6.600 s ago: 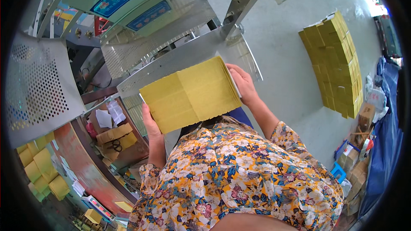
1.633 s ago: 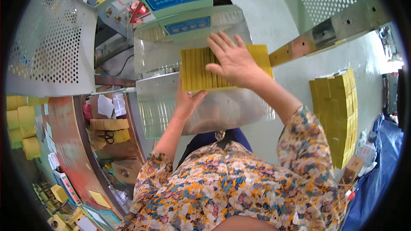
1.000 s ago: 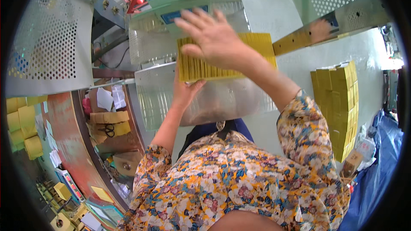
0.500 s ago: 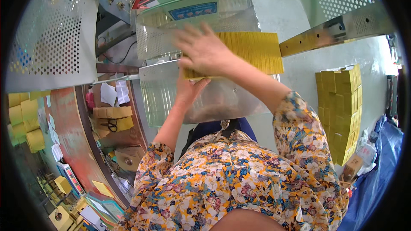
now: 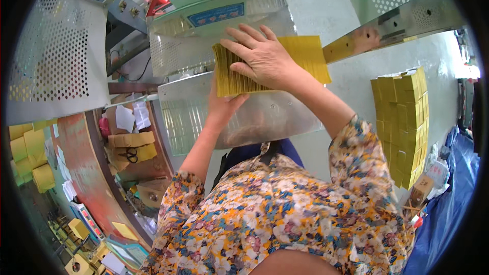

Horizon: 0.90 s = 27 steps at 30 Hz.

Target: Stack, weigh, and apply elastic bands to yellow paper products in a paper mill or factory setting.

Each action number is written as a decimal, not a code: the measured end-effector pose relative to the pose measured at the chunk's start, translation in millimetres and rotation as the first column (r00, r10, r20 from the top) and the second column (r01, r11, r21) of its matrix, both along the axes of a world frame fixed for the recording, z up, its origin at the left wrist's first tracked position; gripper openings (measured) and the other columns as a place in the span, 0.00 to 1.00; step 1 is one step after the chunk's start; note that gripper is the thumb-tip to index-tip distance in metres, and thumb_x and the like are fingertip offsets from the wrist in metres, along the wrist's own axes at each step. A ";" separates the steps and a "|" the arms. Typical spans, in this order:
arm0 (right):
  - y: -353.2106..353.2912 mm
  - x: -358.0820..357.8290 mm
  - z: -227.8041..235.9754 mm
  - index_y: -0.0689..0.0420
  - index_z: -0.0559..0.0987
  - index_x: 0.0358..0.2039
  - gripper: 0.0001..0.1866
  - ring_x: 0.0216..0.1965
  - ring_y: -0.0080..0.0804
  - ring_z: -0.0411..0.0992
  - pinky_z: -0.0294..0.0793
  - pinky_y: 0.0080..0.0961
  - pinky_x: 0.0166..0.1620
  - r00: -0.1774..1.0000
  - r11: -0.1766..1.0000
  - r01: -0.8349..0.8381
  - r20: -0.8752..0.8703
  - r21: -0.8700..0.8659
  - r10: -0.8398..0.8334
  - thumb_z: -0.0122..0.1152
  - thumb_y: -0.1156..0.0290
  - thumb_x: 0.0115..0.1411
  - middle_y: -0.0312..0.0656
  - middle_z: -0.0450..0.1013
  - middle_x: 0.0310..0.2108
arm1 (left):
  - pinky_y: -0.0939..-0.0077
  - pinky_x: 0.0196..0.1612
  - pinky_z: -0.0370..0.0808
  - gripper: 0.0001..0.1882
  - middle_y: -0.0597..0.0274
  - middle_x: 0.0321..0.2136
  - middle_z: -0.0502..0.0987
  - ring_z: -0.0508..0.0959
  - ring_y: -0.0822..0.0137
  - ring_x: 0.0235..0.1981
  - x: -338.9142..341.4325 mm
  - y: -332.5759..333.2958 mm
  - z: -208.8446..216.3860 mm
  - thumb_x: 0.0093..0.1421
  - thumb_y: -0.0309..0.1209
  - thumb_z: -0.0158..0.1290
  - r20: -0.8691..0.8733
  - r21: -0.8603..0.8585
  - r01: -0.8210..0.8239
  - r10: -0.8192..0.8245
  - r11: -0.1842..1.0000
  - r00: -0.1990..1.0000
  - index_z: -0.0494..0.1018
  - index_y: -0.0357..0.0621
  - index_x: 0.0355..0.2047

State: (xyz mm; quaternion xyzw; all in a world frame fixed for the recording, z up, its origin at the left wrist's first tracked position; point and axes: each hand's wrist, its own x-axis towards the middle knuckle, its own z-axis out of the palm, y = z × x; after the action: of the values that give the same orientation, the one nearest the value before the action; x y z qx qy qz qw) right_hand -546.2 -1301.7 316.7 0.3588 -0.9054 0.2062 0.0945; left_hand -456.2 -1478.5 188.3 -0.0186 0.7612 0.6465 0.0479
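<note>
the right hand [image 5: 262, 61], reaching in from four o'clock, lies palm down across the yellow sheet stack [image 5: 305, 56], fingers straight, slightly spread toward ten o'clock, gripping nothing. the stack sits near twelve o'clock, over the shiny metal plate [image 5: 275, 122]. the left hand [image 5: 222, 109], coming from seven o'clock, sets its thumb at the stack's near edge; its other fingers are mostly hidden, so how far it closes cannot be told. the right palm covers part of the sheets.

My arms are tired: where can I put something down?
Grey floor between the metal sheet and the yellow stack looks bare; so does the sheet between the yellow bundle and flowered shirt. Crowded around the scissors: cardboard and white papers.
</note>
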 end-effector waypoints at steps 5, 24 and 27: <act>64.0 47.3 29.5 0.59 0.70 0.56 0.22 0.58 0.42 0.68 0.65 0.39 0.60 0.997 0.867 0.068 0.001 -0.493 -0.078 0.54 0.75 0.60 0.47 0.71 0.55 | 0.70 0.56 0.74 0.34 0.64 0.50 0.72 0.73 0.69 0.52 5.7 -10.5 15.0 0.54 0.20 0.63 -0.007 0.080 0.051 -0.051 0.995 0.999 0.61 0.42 0.59; 108.9 82.9 -28.3 0.61 0.77 0.45 0.16 0.33 0.41 0.75 0.75 0.34 0.39 0.717 0.677 0.618 0.640 -0.400 -0.276 0.64 0.67 0.58 0.48 0.74 0.35 | 0.76 0.46 0.73 0.27 0.62 0.42 0.78 0.77 0.70 0.41 -16.3 -30.7 105.2 0.64 0.48 0.55 0.166 0.119 0.010 -0.030 0.993 0.986 0.73 0.33 0.47; 109.1 65.3 -29.5 0.63 0.78 0.35 0.17 0.28 0.44 0.73 0.72 0.36 0.35 0.639 0.785 0.608 0.661 -0.120 -0.394 0.62 0.58 0.60 0.51 0.74 0.25 | 0.73 0.47 0.73 0.36 0.59 0.44 0.78 0.77 0.69 0.42 -11.2 -60.9 79.9 0.64 0.59 0.46 0.536 -0.135 0.102 -0.014 0.986 0.844 0.73 0.31 0.48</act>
State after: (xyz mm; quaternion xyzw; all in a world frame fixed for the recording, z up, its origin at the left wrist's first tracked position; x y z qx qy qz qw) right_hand -480.9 -1192.6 287.2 -0.0173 -0.9017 0.4233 -0.0860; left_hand -467.4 -1539.4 268.2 -0.1780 0.7670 0.5516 0.2755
